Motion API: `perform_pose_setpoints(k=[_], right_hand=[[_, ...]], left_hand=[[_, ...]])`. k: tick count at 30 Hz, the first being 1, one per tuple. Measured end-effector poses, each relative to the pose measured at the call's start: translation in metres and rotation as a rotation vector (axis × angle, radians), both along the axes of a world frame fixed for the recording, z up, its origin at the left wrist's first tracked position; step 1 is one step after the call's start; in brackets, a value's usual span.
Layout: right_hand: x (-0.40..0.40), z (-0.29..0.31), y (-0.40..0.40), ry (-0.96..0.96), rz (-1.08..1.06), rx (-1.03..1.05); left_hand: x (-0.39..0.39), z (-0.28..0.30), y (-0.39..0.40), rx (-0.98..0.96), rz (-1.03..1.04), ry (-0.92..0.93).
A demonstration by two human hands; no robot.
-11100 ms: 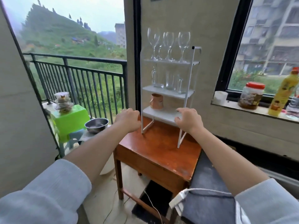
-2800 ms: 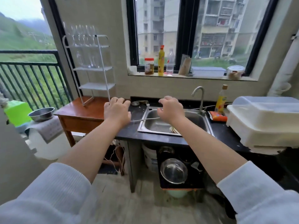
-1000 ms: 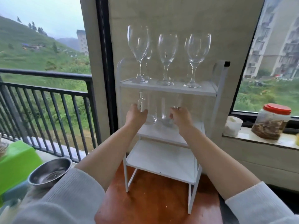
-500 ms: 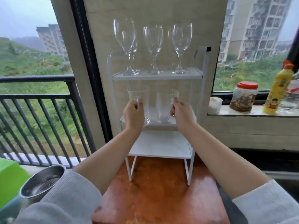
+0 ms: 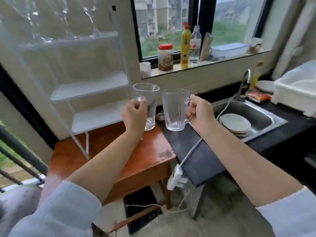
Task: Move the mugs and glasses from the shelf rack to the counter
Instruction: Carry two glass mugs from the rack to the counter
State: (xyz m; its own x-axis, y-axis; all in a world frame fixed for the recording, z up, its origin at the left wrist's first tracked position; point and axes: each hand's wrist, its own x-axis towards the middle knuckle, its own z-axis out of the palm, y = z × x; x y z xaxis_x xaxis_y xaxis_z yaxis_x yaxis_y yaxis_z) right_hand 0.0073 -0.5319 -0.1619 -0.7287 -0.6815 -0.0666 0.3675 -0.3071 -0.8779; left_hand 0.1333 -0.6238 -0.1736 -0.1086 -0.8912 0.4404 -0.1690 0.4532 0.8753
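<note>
My left hand (image 5: 134, 113) grips a clear glass mug (image 5: 148, 100) by its handle, held upright in the air over the right edge of the wooden table (image 5: 109, 156). My right hand (image 5: 200, 113) grips the handle of a second clear glass mug (image 5: 174, 110), upright above the near end of the dark counter (image 5: 193, 151). The two mugs almost touch. The white shelf rack (image 5: 89, 89) stands on the table to the left, its lower two shelves bare. Blurred wine glasses (image 5: 66, 19) stand on its top shelf.
A steel sink (image 5: 263, 115) with stacked plates (image 5: 235, 124) sits in the counter at right, a tap behind it. A white cable and power strip (image 5: 177, 178) hang over the counter's near edge. Jars and bottles line the windowsill (image 5: 181, 69). A white dish tub (image 5: 297, 93) stands far right.
Both hands have lifted the two glass mugs off the rack's middle shelf and carried them right, toward the counter. The view has swung right, bringing the sink into sight.
</note>
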Motion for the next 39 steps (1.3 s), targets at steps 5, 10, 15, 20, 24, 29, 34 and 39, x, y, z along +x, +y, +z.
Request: perform_pose_setpoints(k=[5, 10, 15, 20, 24, 29, 34, 39], right_hand=[[-0.084, -0.017, 0.131, -0.034, -0.327, 0.067], [-0.179, -0.032, 0.293, -0.027, -0.641, 0.138], [-0.256, -0.048, 0.454, -0.077, -0.874, 0.218], [-0.31, -0.06, 0.579, -0.177, -1.068, 0.2], [-0.354, -0.075, 0.665, -0.245, -1.205, 0.204], [-0.423, -0.084, 0.749, -0.283, -1.34, 0.239], [-0.497, -0.075, 0.82, -0.319, -1.475, 0.272], [-0.553, -0.065, 0.899, -0.333, -1.615, 0.234]], left_hand=[[-0.106, -0.025, 0.089, 0.016, -0.209, -0.078], [-0.238, -0.045, 0.219, 0.097, -0.48, -0.083], [-0.359, -0.062, 0.363, 0.146, -0.733, -0.094], [-0.443, -0.085, 0.495, 0.096, -0.961, -0.23], [-0.507, -0.1, 0.583, 0.17, -1.14, -0.282], [-0.597, -0.098, 0.664, 0.227, -1.288, -0.32], [-0.696, -0.081, 0.738, 0.194, -1.423, -0.348], [-0.782, -0.063, 0.829, 0.189, -1.537, -0.355]])
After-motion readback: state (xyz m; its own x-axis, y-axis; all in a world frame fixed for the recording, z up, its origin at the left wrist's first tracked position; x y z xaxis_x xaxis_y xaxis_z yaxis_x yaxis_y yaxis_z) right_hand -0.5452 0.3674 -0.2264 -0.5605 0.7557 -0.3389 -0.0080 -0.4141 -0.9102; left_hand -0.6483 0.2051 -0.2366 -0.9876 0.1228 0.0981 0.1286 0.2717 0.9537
